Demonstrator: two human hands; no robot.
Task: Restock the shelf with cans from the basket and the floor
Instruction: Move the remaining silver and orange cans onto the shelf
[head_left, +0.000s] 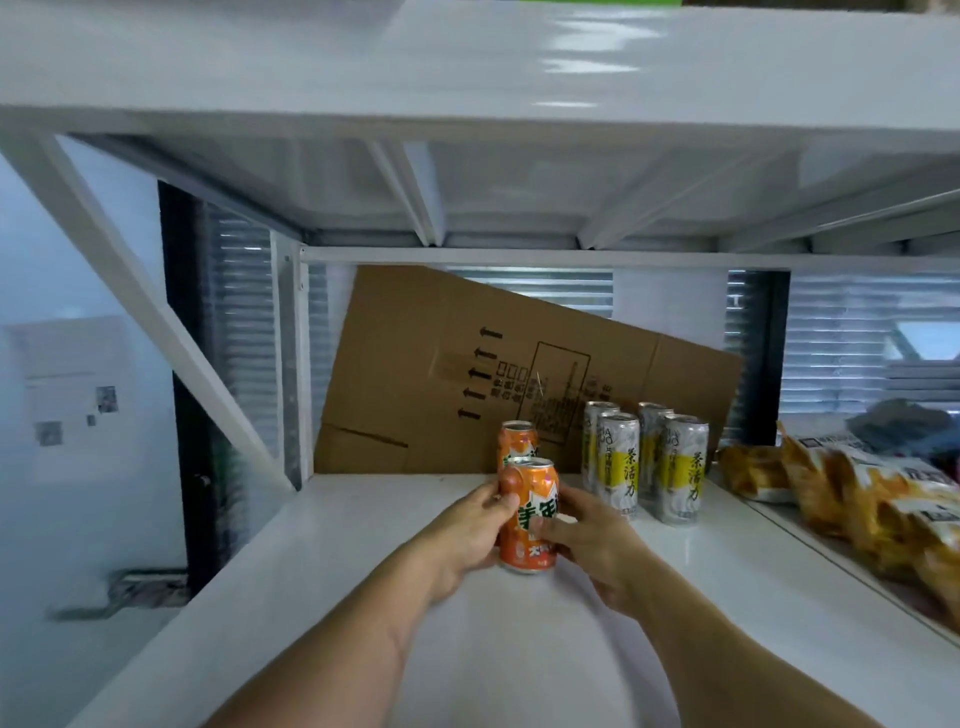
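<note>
— Both hands are on that one orange can (527, 517), see? The left hand (467, 535) wraps it from the left side, thumb over the front, and the right hand (587, 540) closes round it from the right, thumb pressed on the label. A clamped grip from both sides.

— Where is the can exactly?

— Standing upright on the white shelf (322, 561), toward the middle, directly in front of a second orange can (517, 441). From here I can't tell whether the two touch. Just to the right stand the tall silver-and-yellow cans (644, 462), four or more in a block, with a flattened cardboard box (467, 364) leaning behind everything.

— So what makes a tidy job of it?

— I'd say slide it straight back until it sits snug against the rear orange can, keeping the base flat on the shelf so it doesn't tip. Turn the label to face out, like the tall ones. And leave a small gap on the right, or the right knuckles could knock the nearest silver can.

— And those snack bags (852, 499)?

— Well off to the right on the neighbouring shelf section; no trouble. Then let go gently, one hand at a time, I'd guess.
</note>
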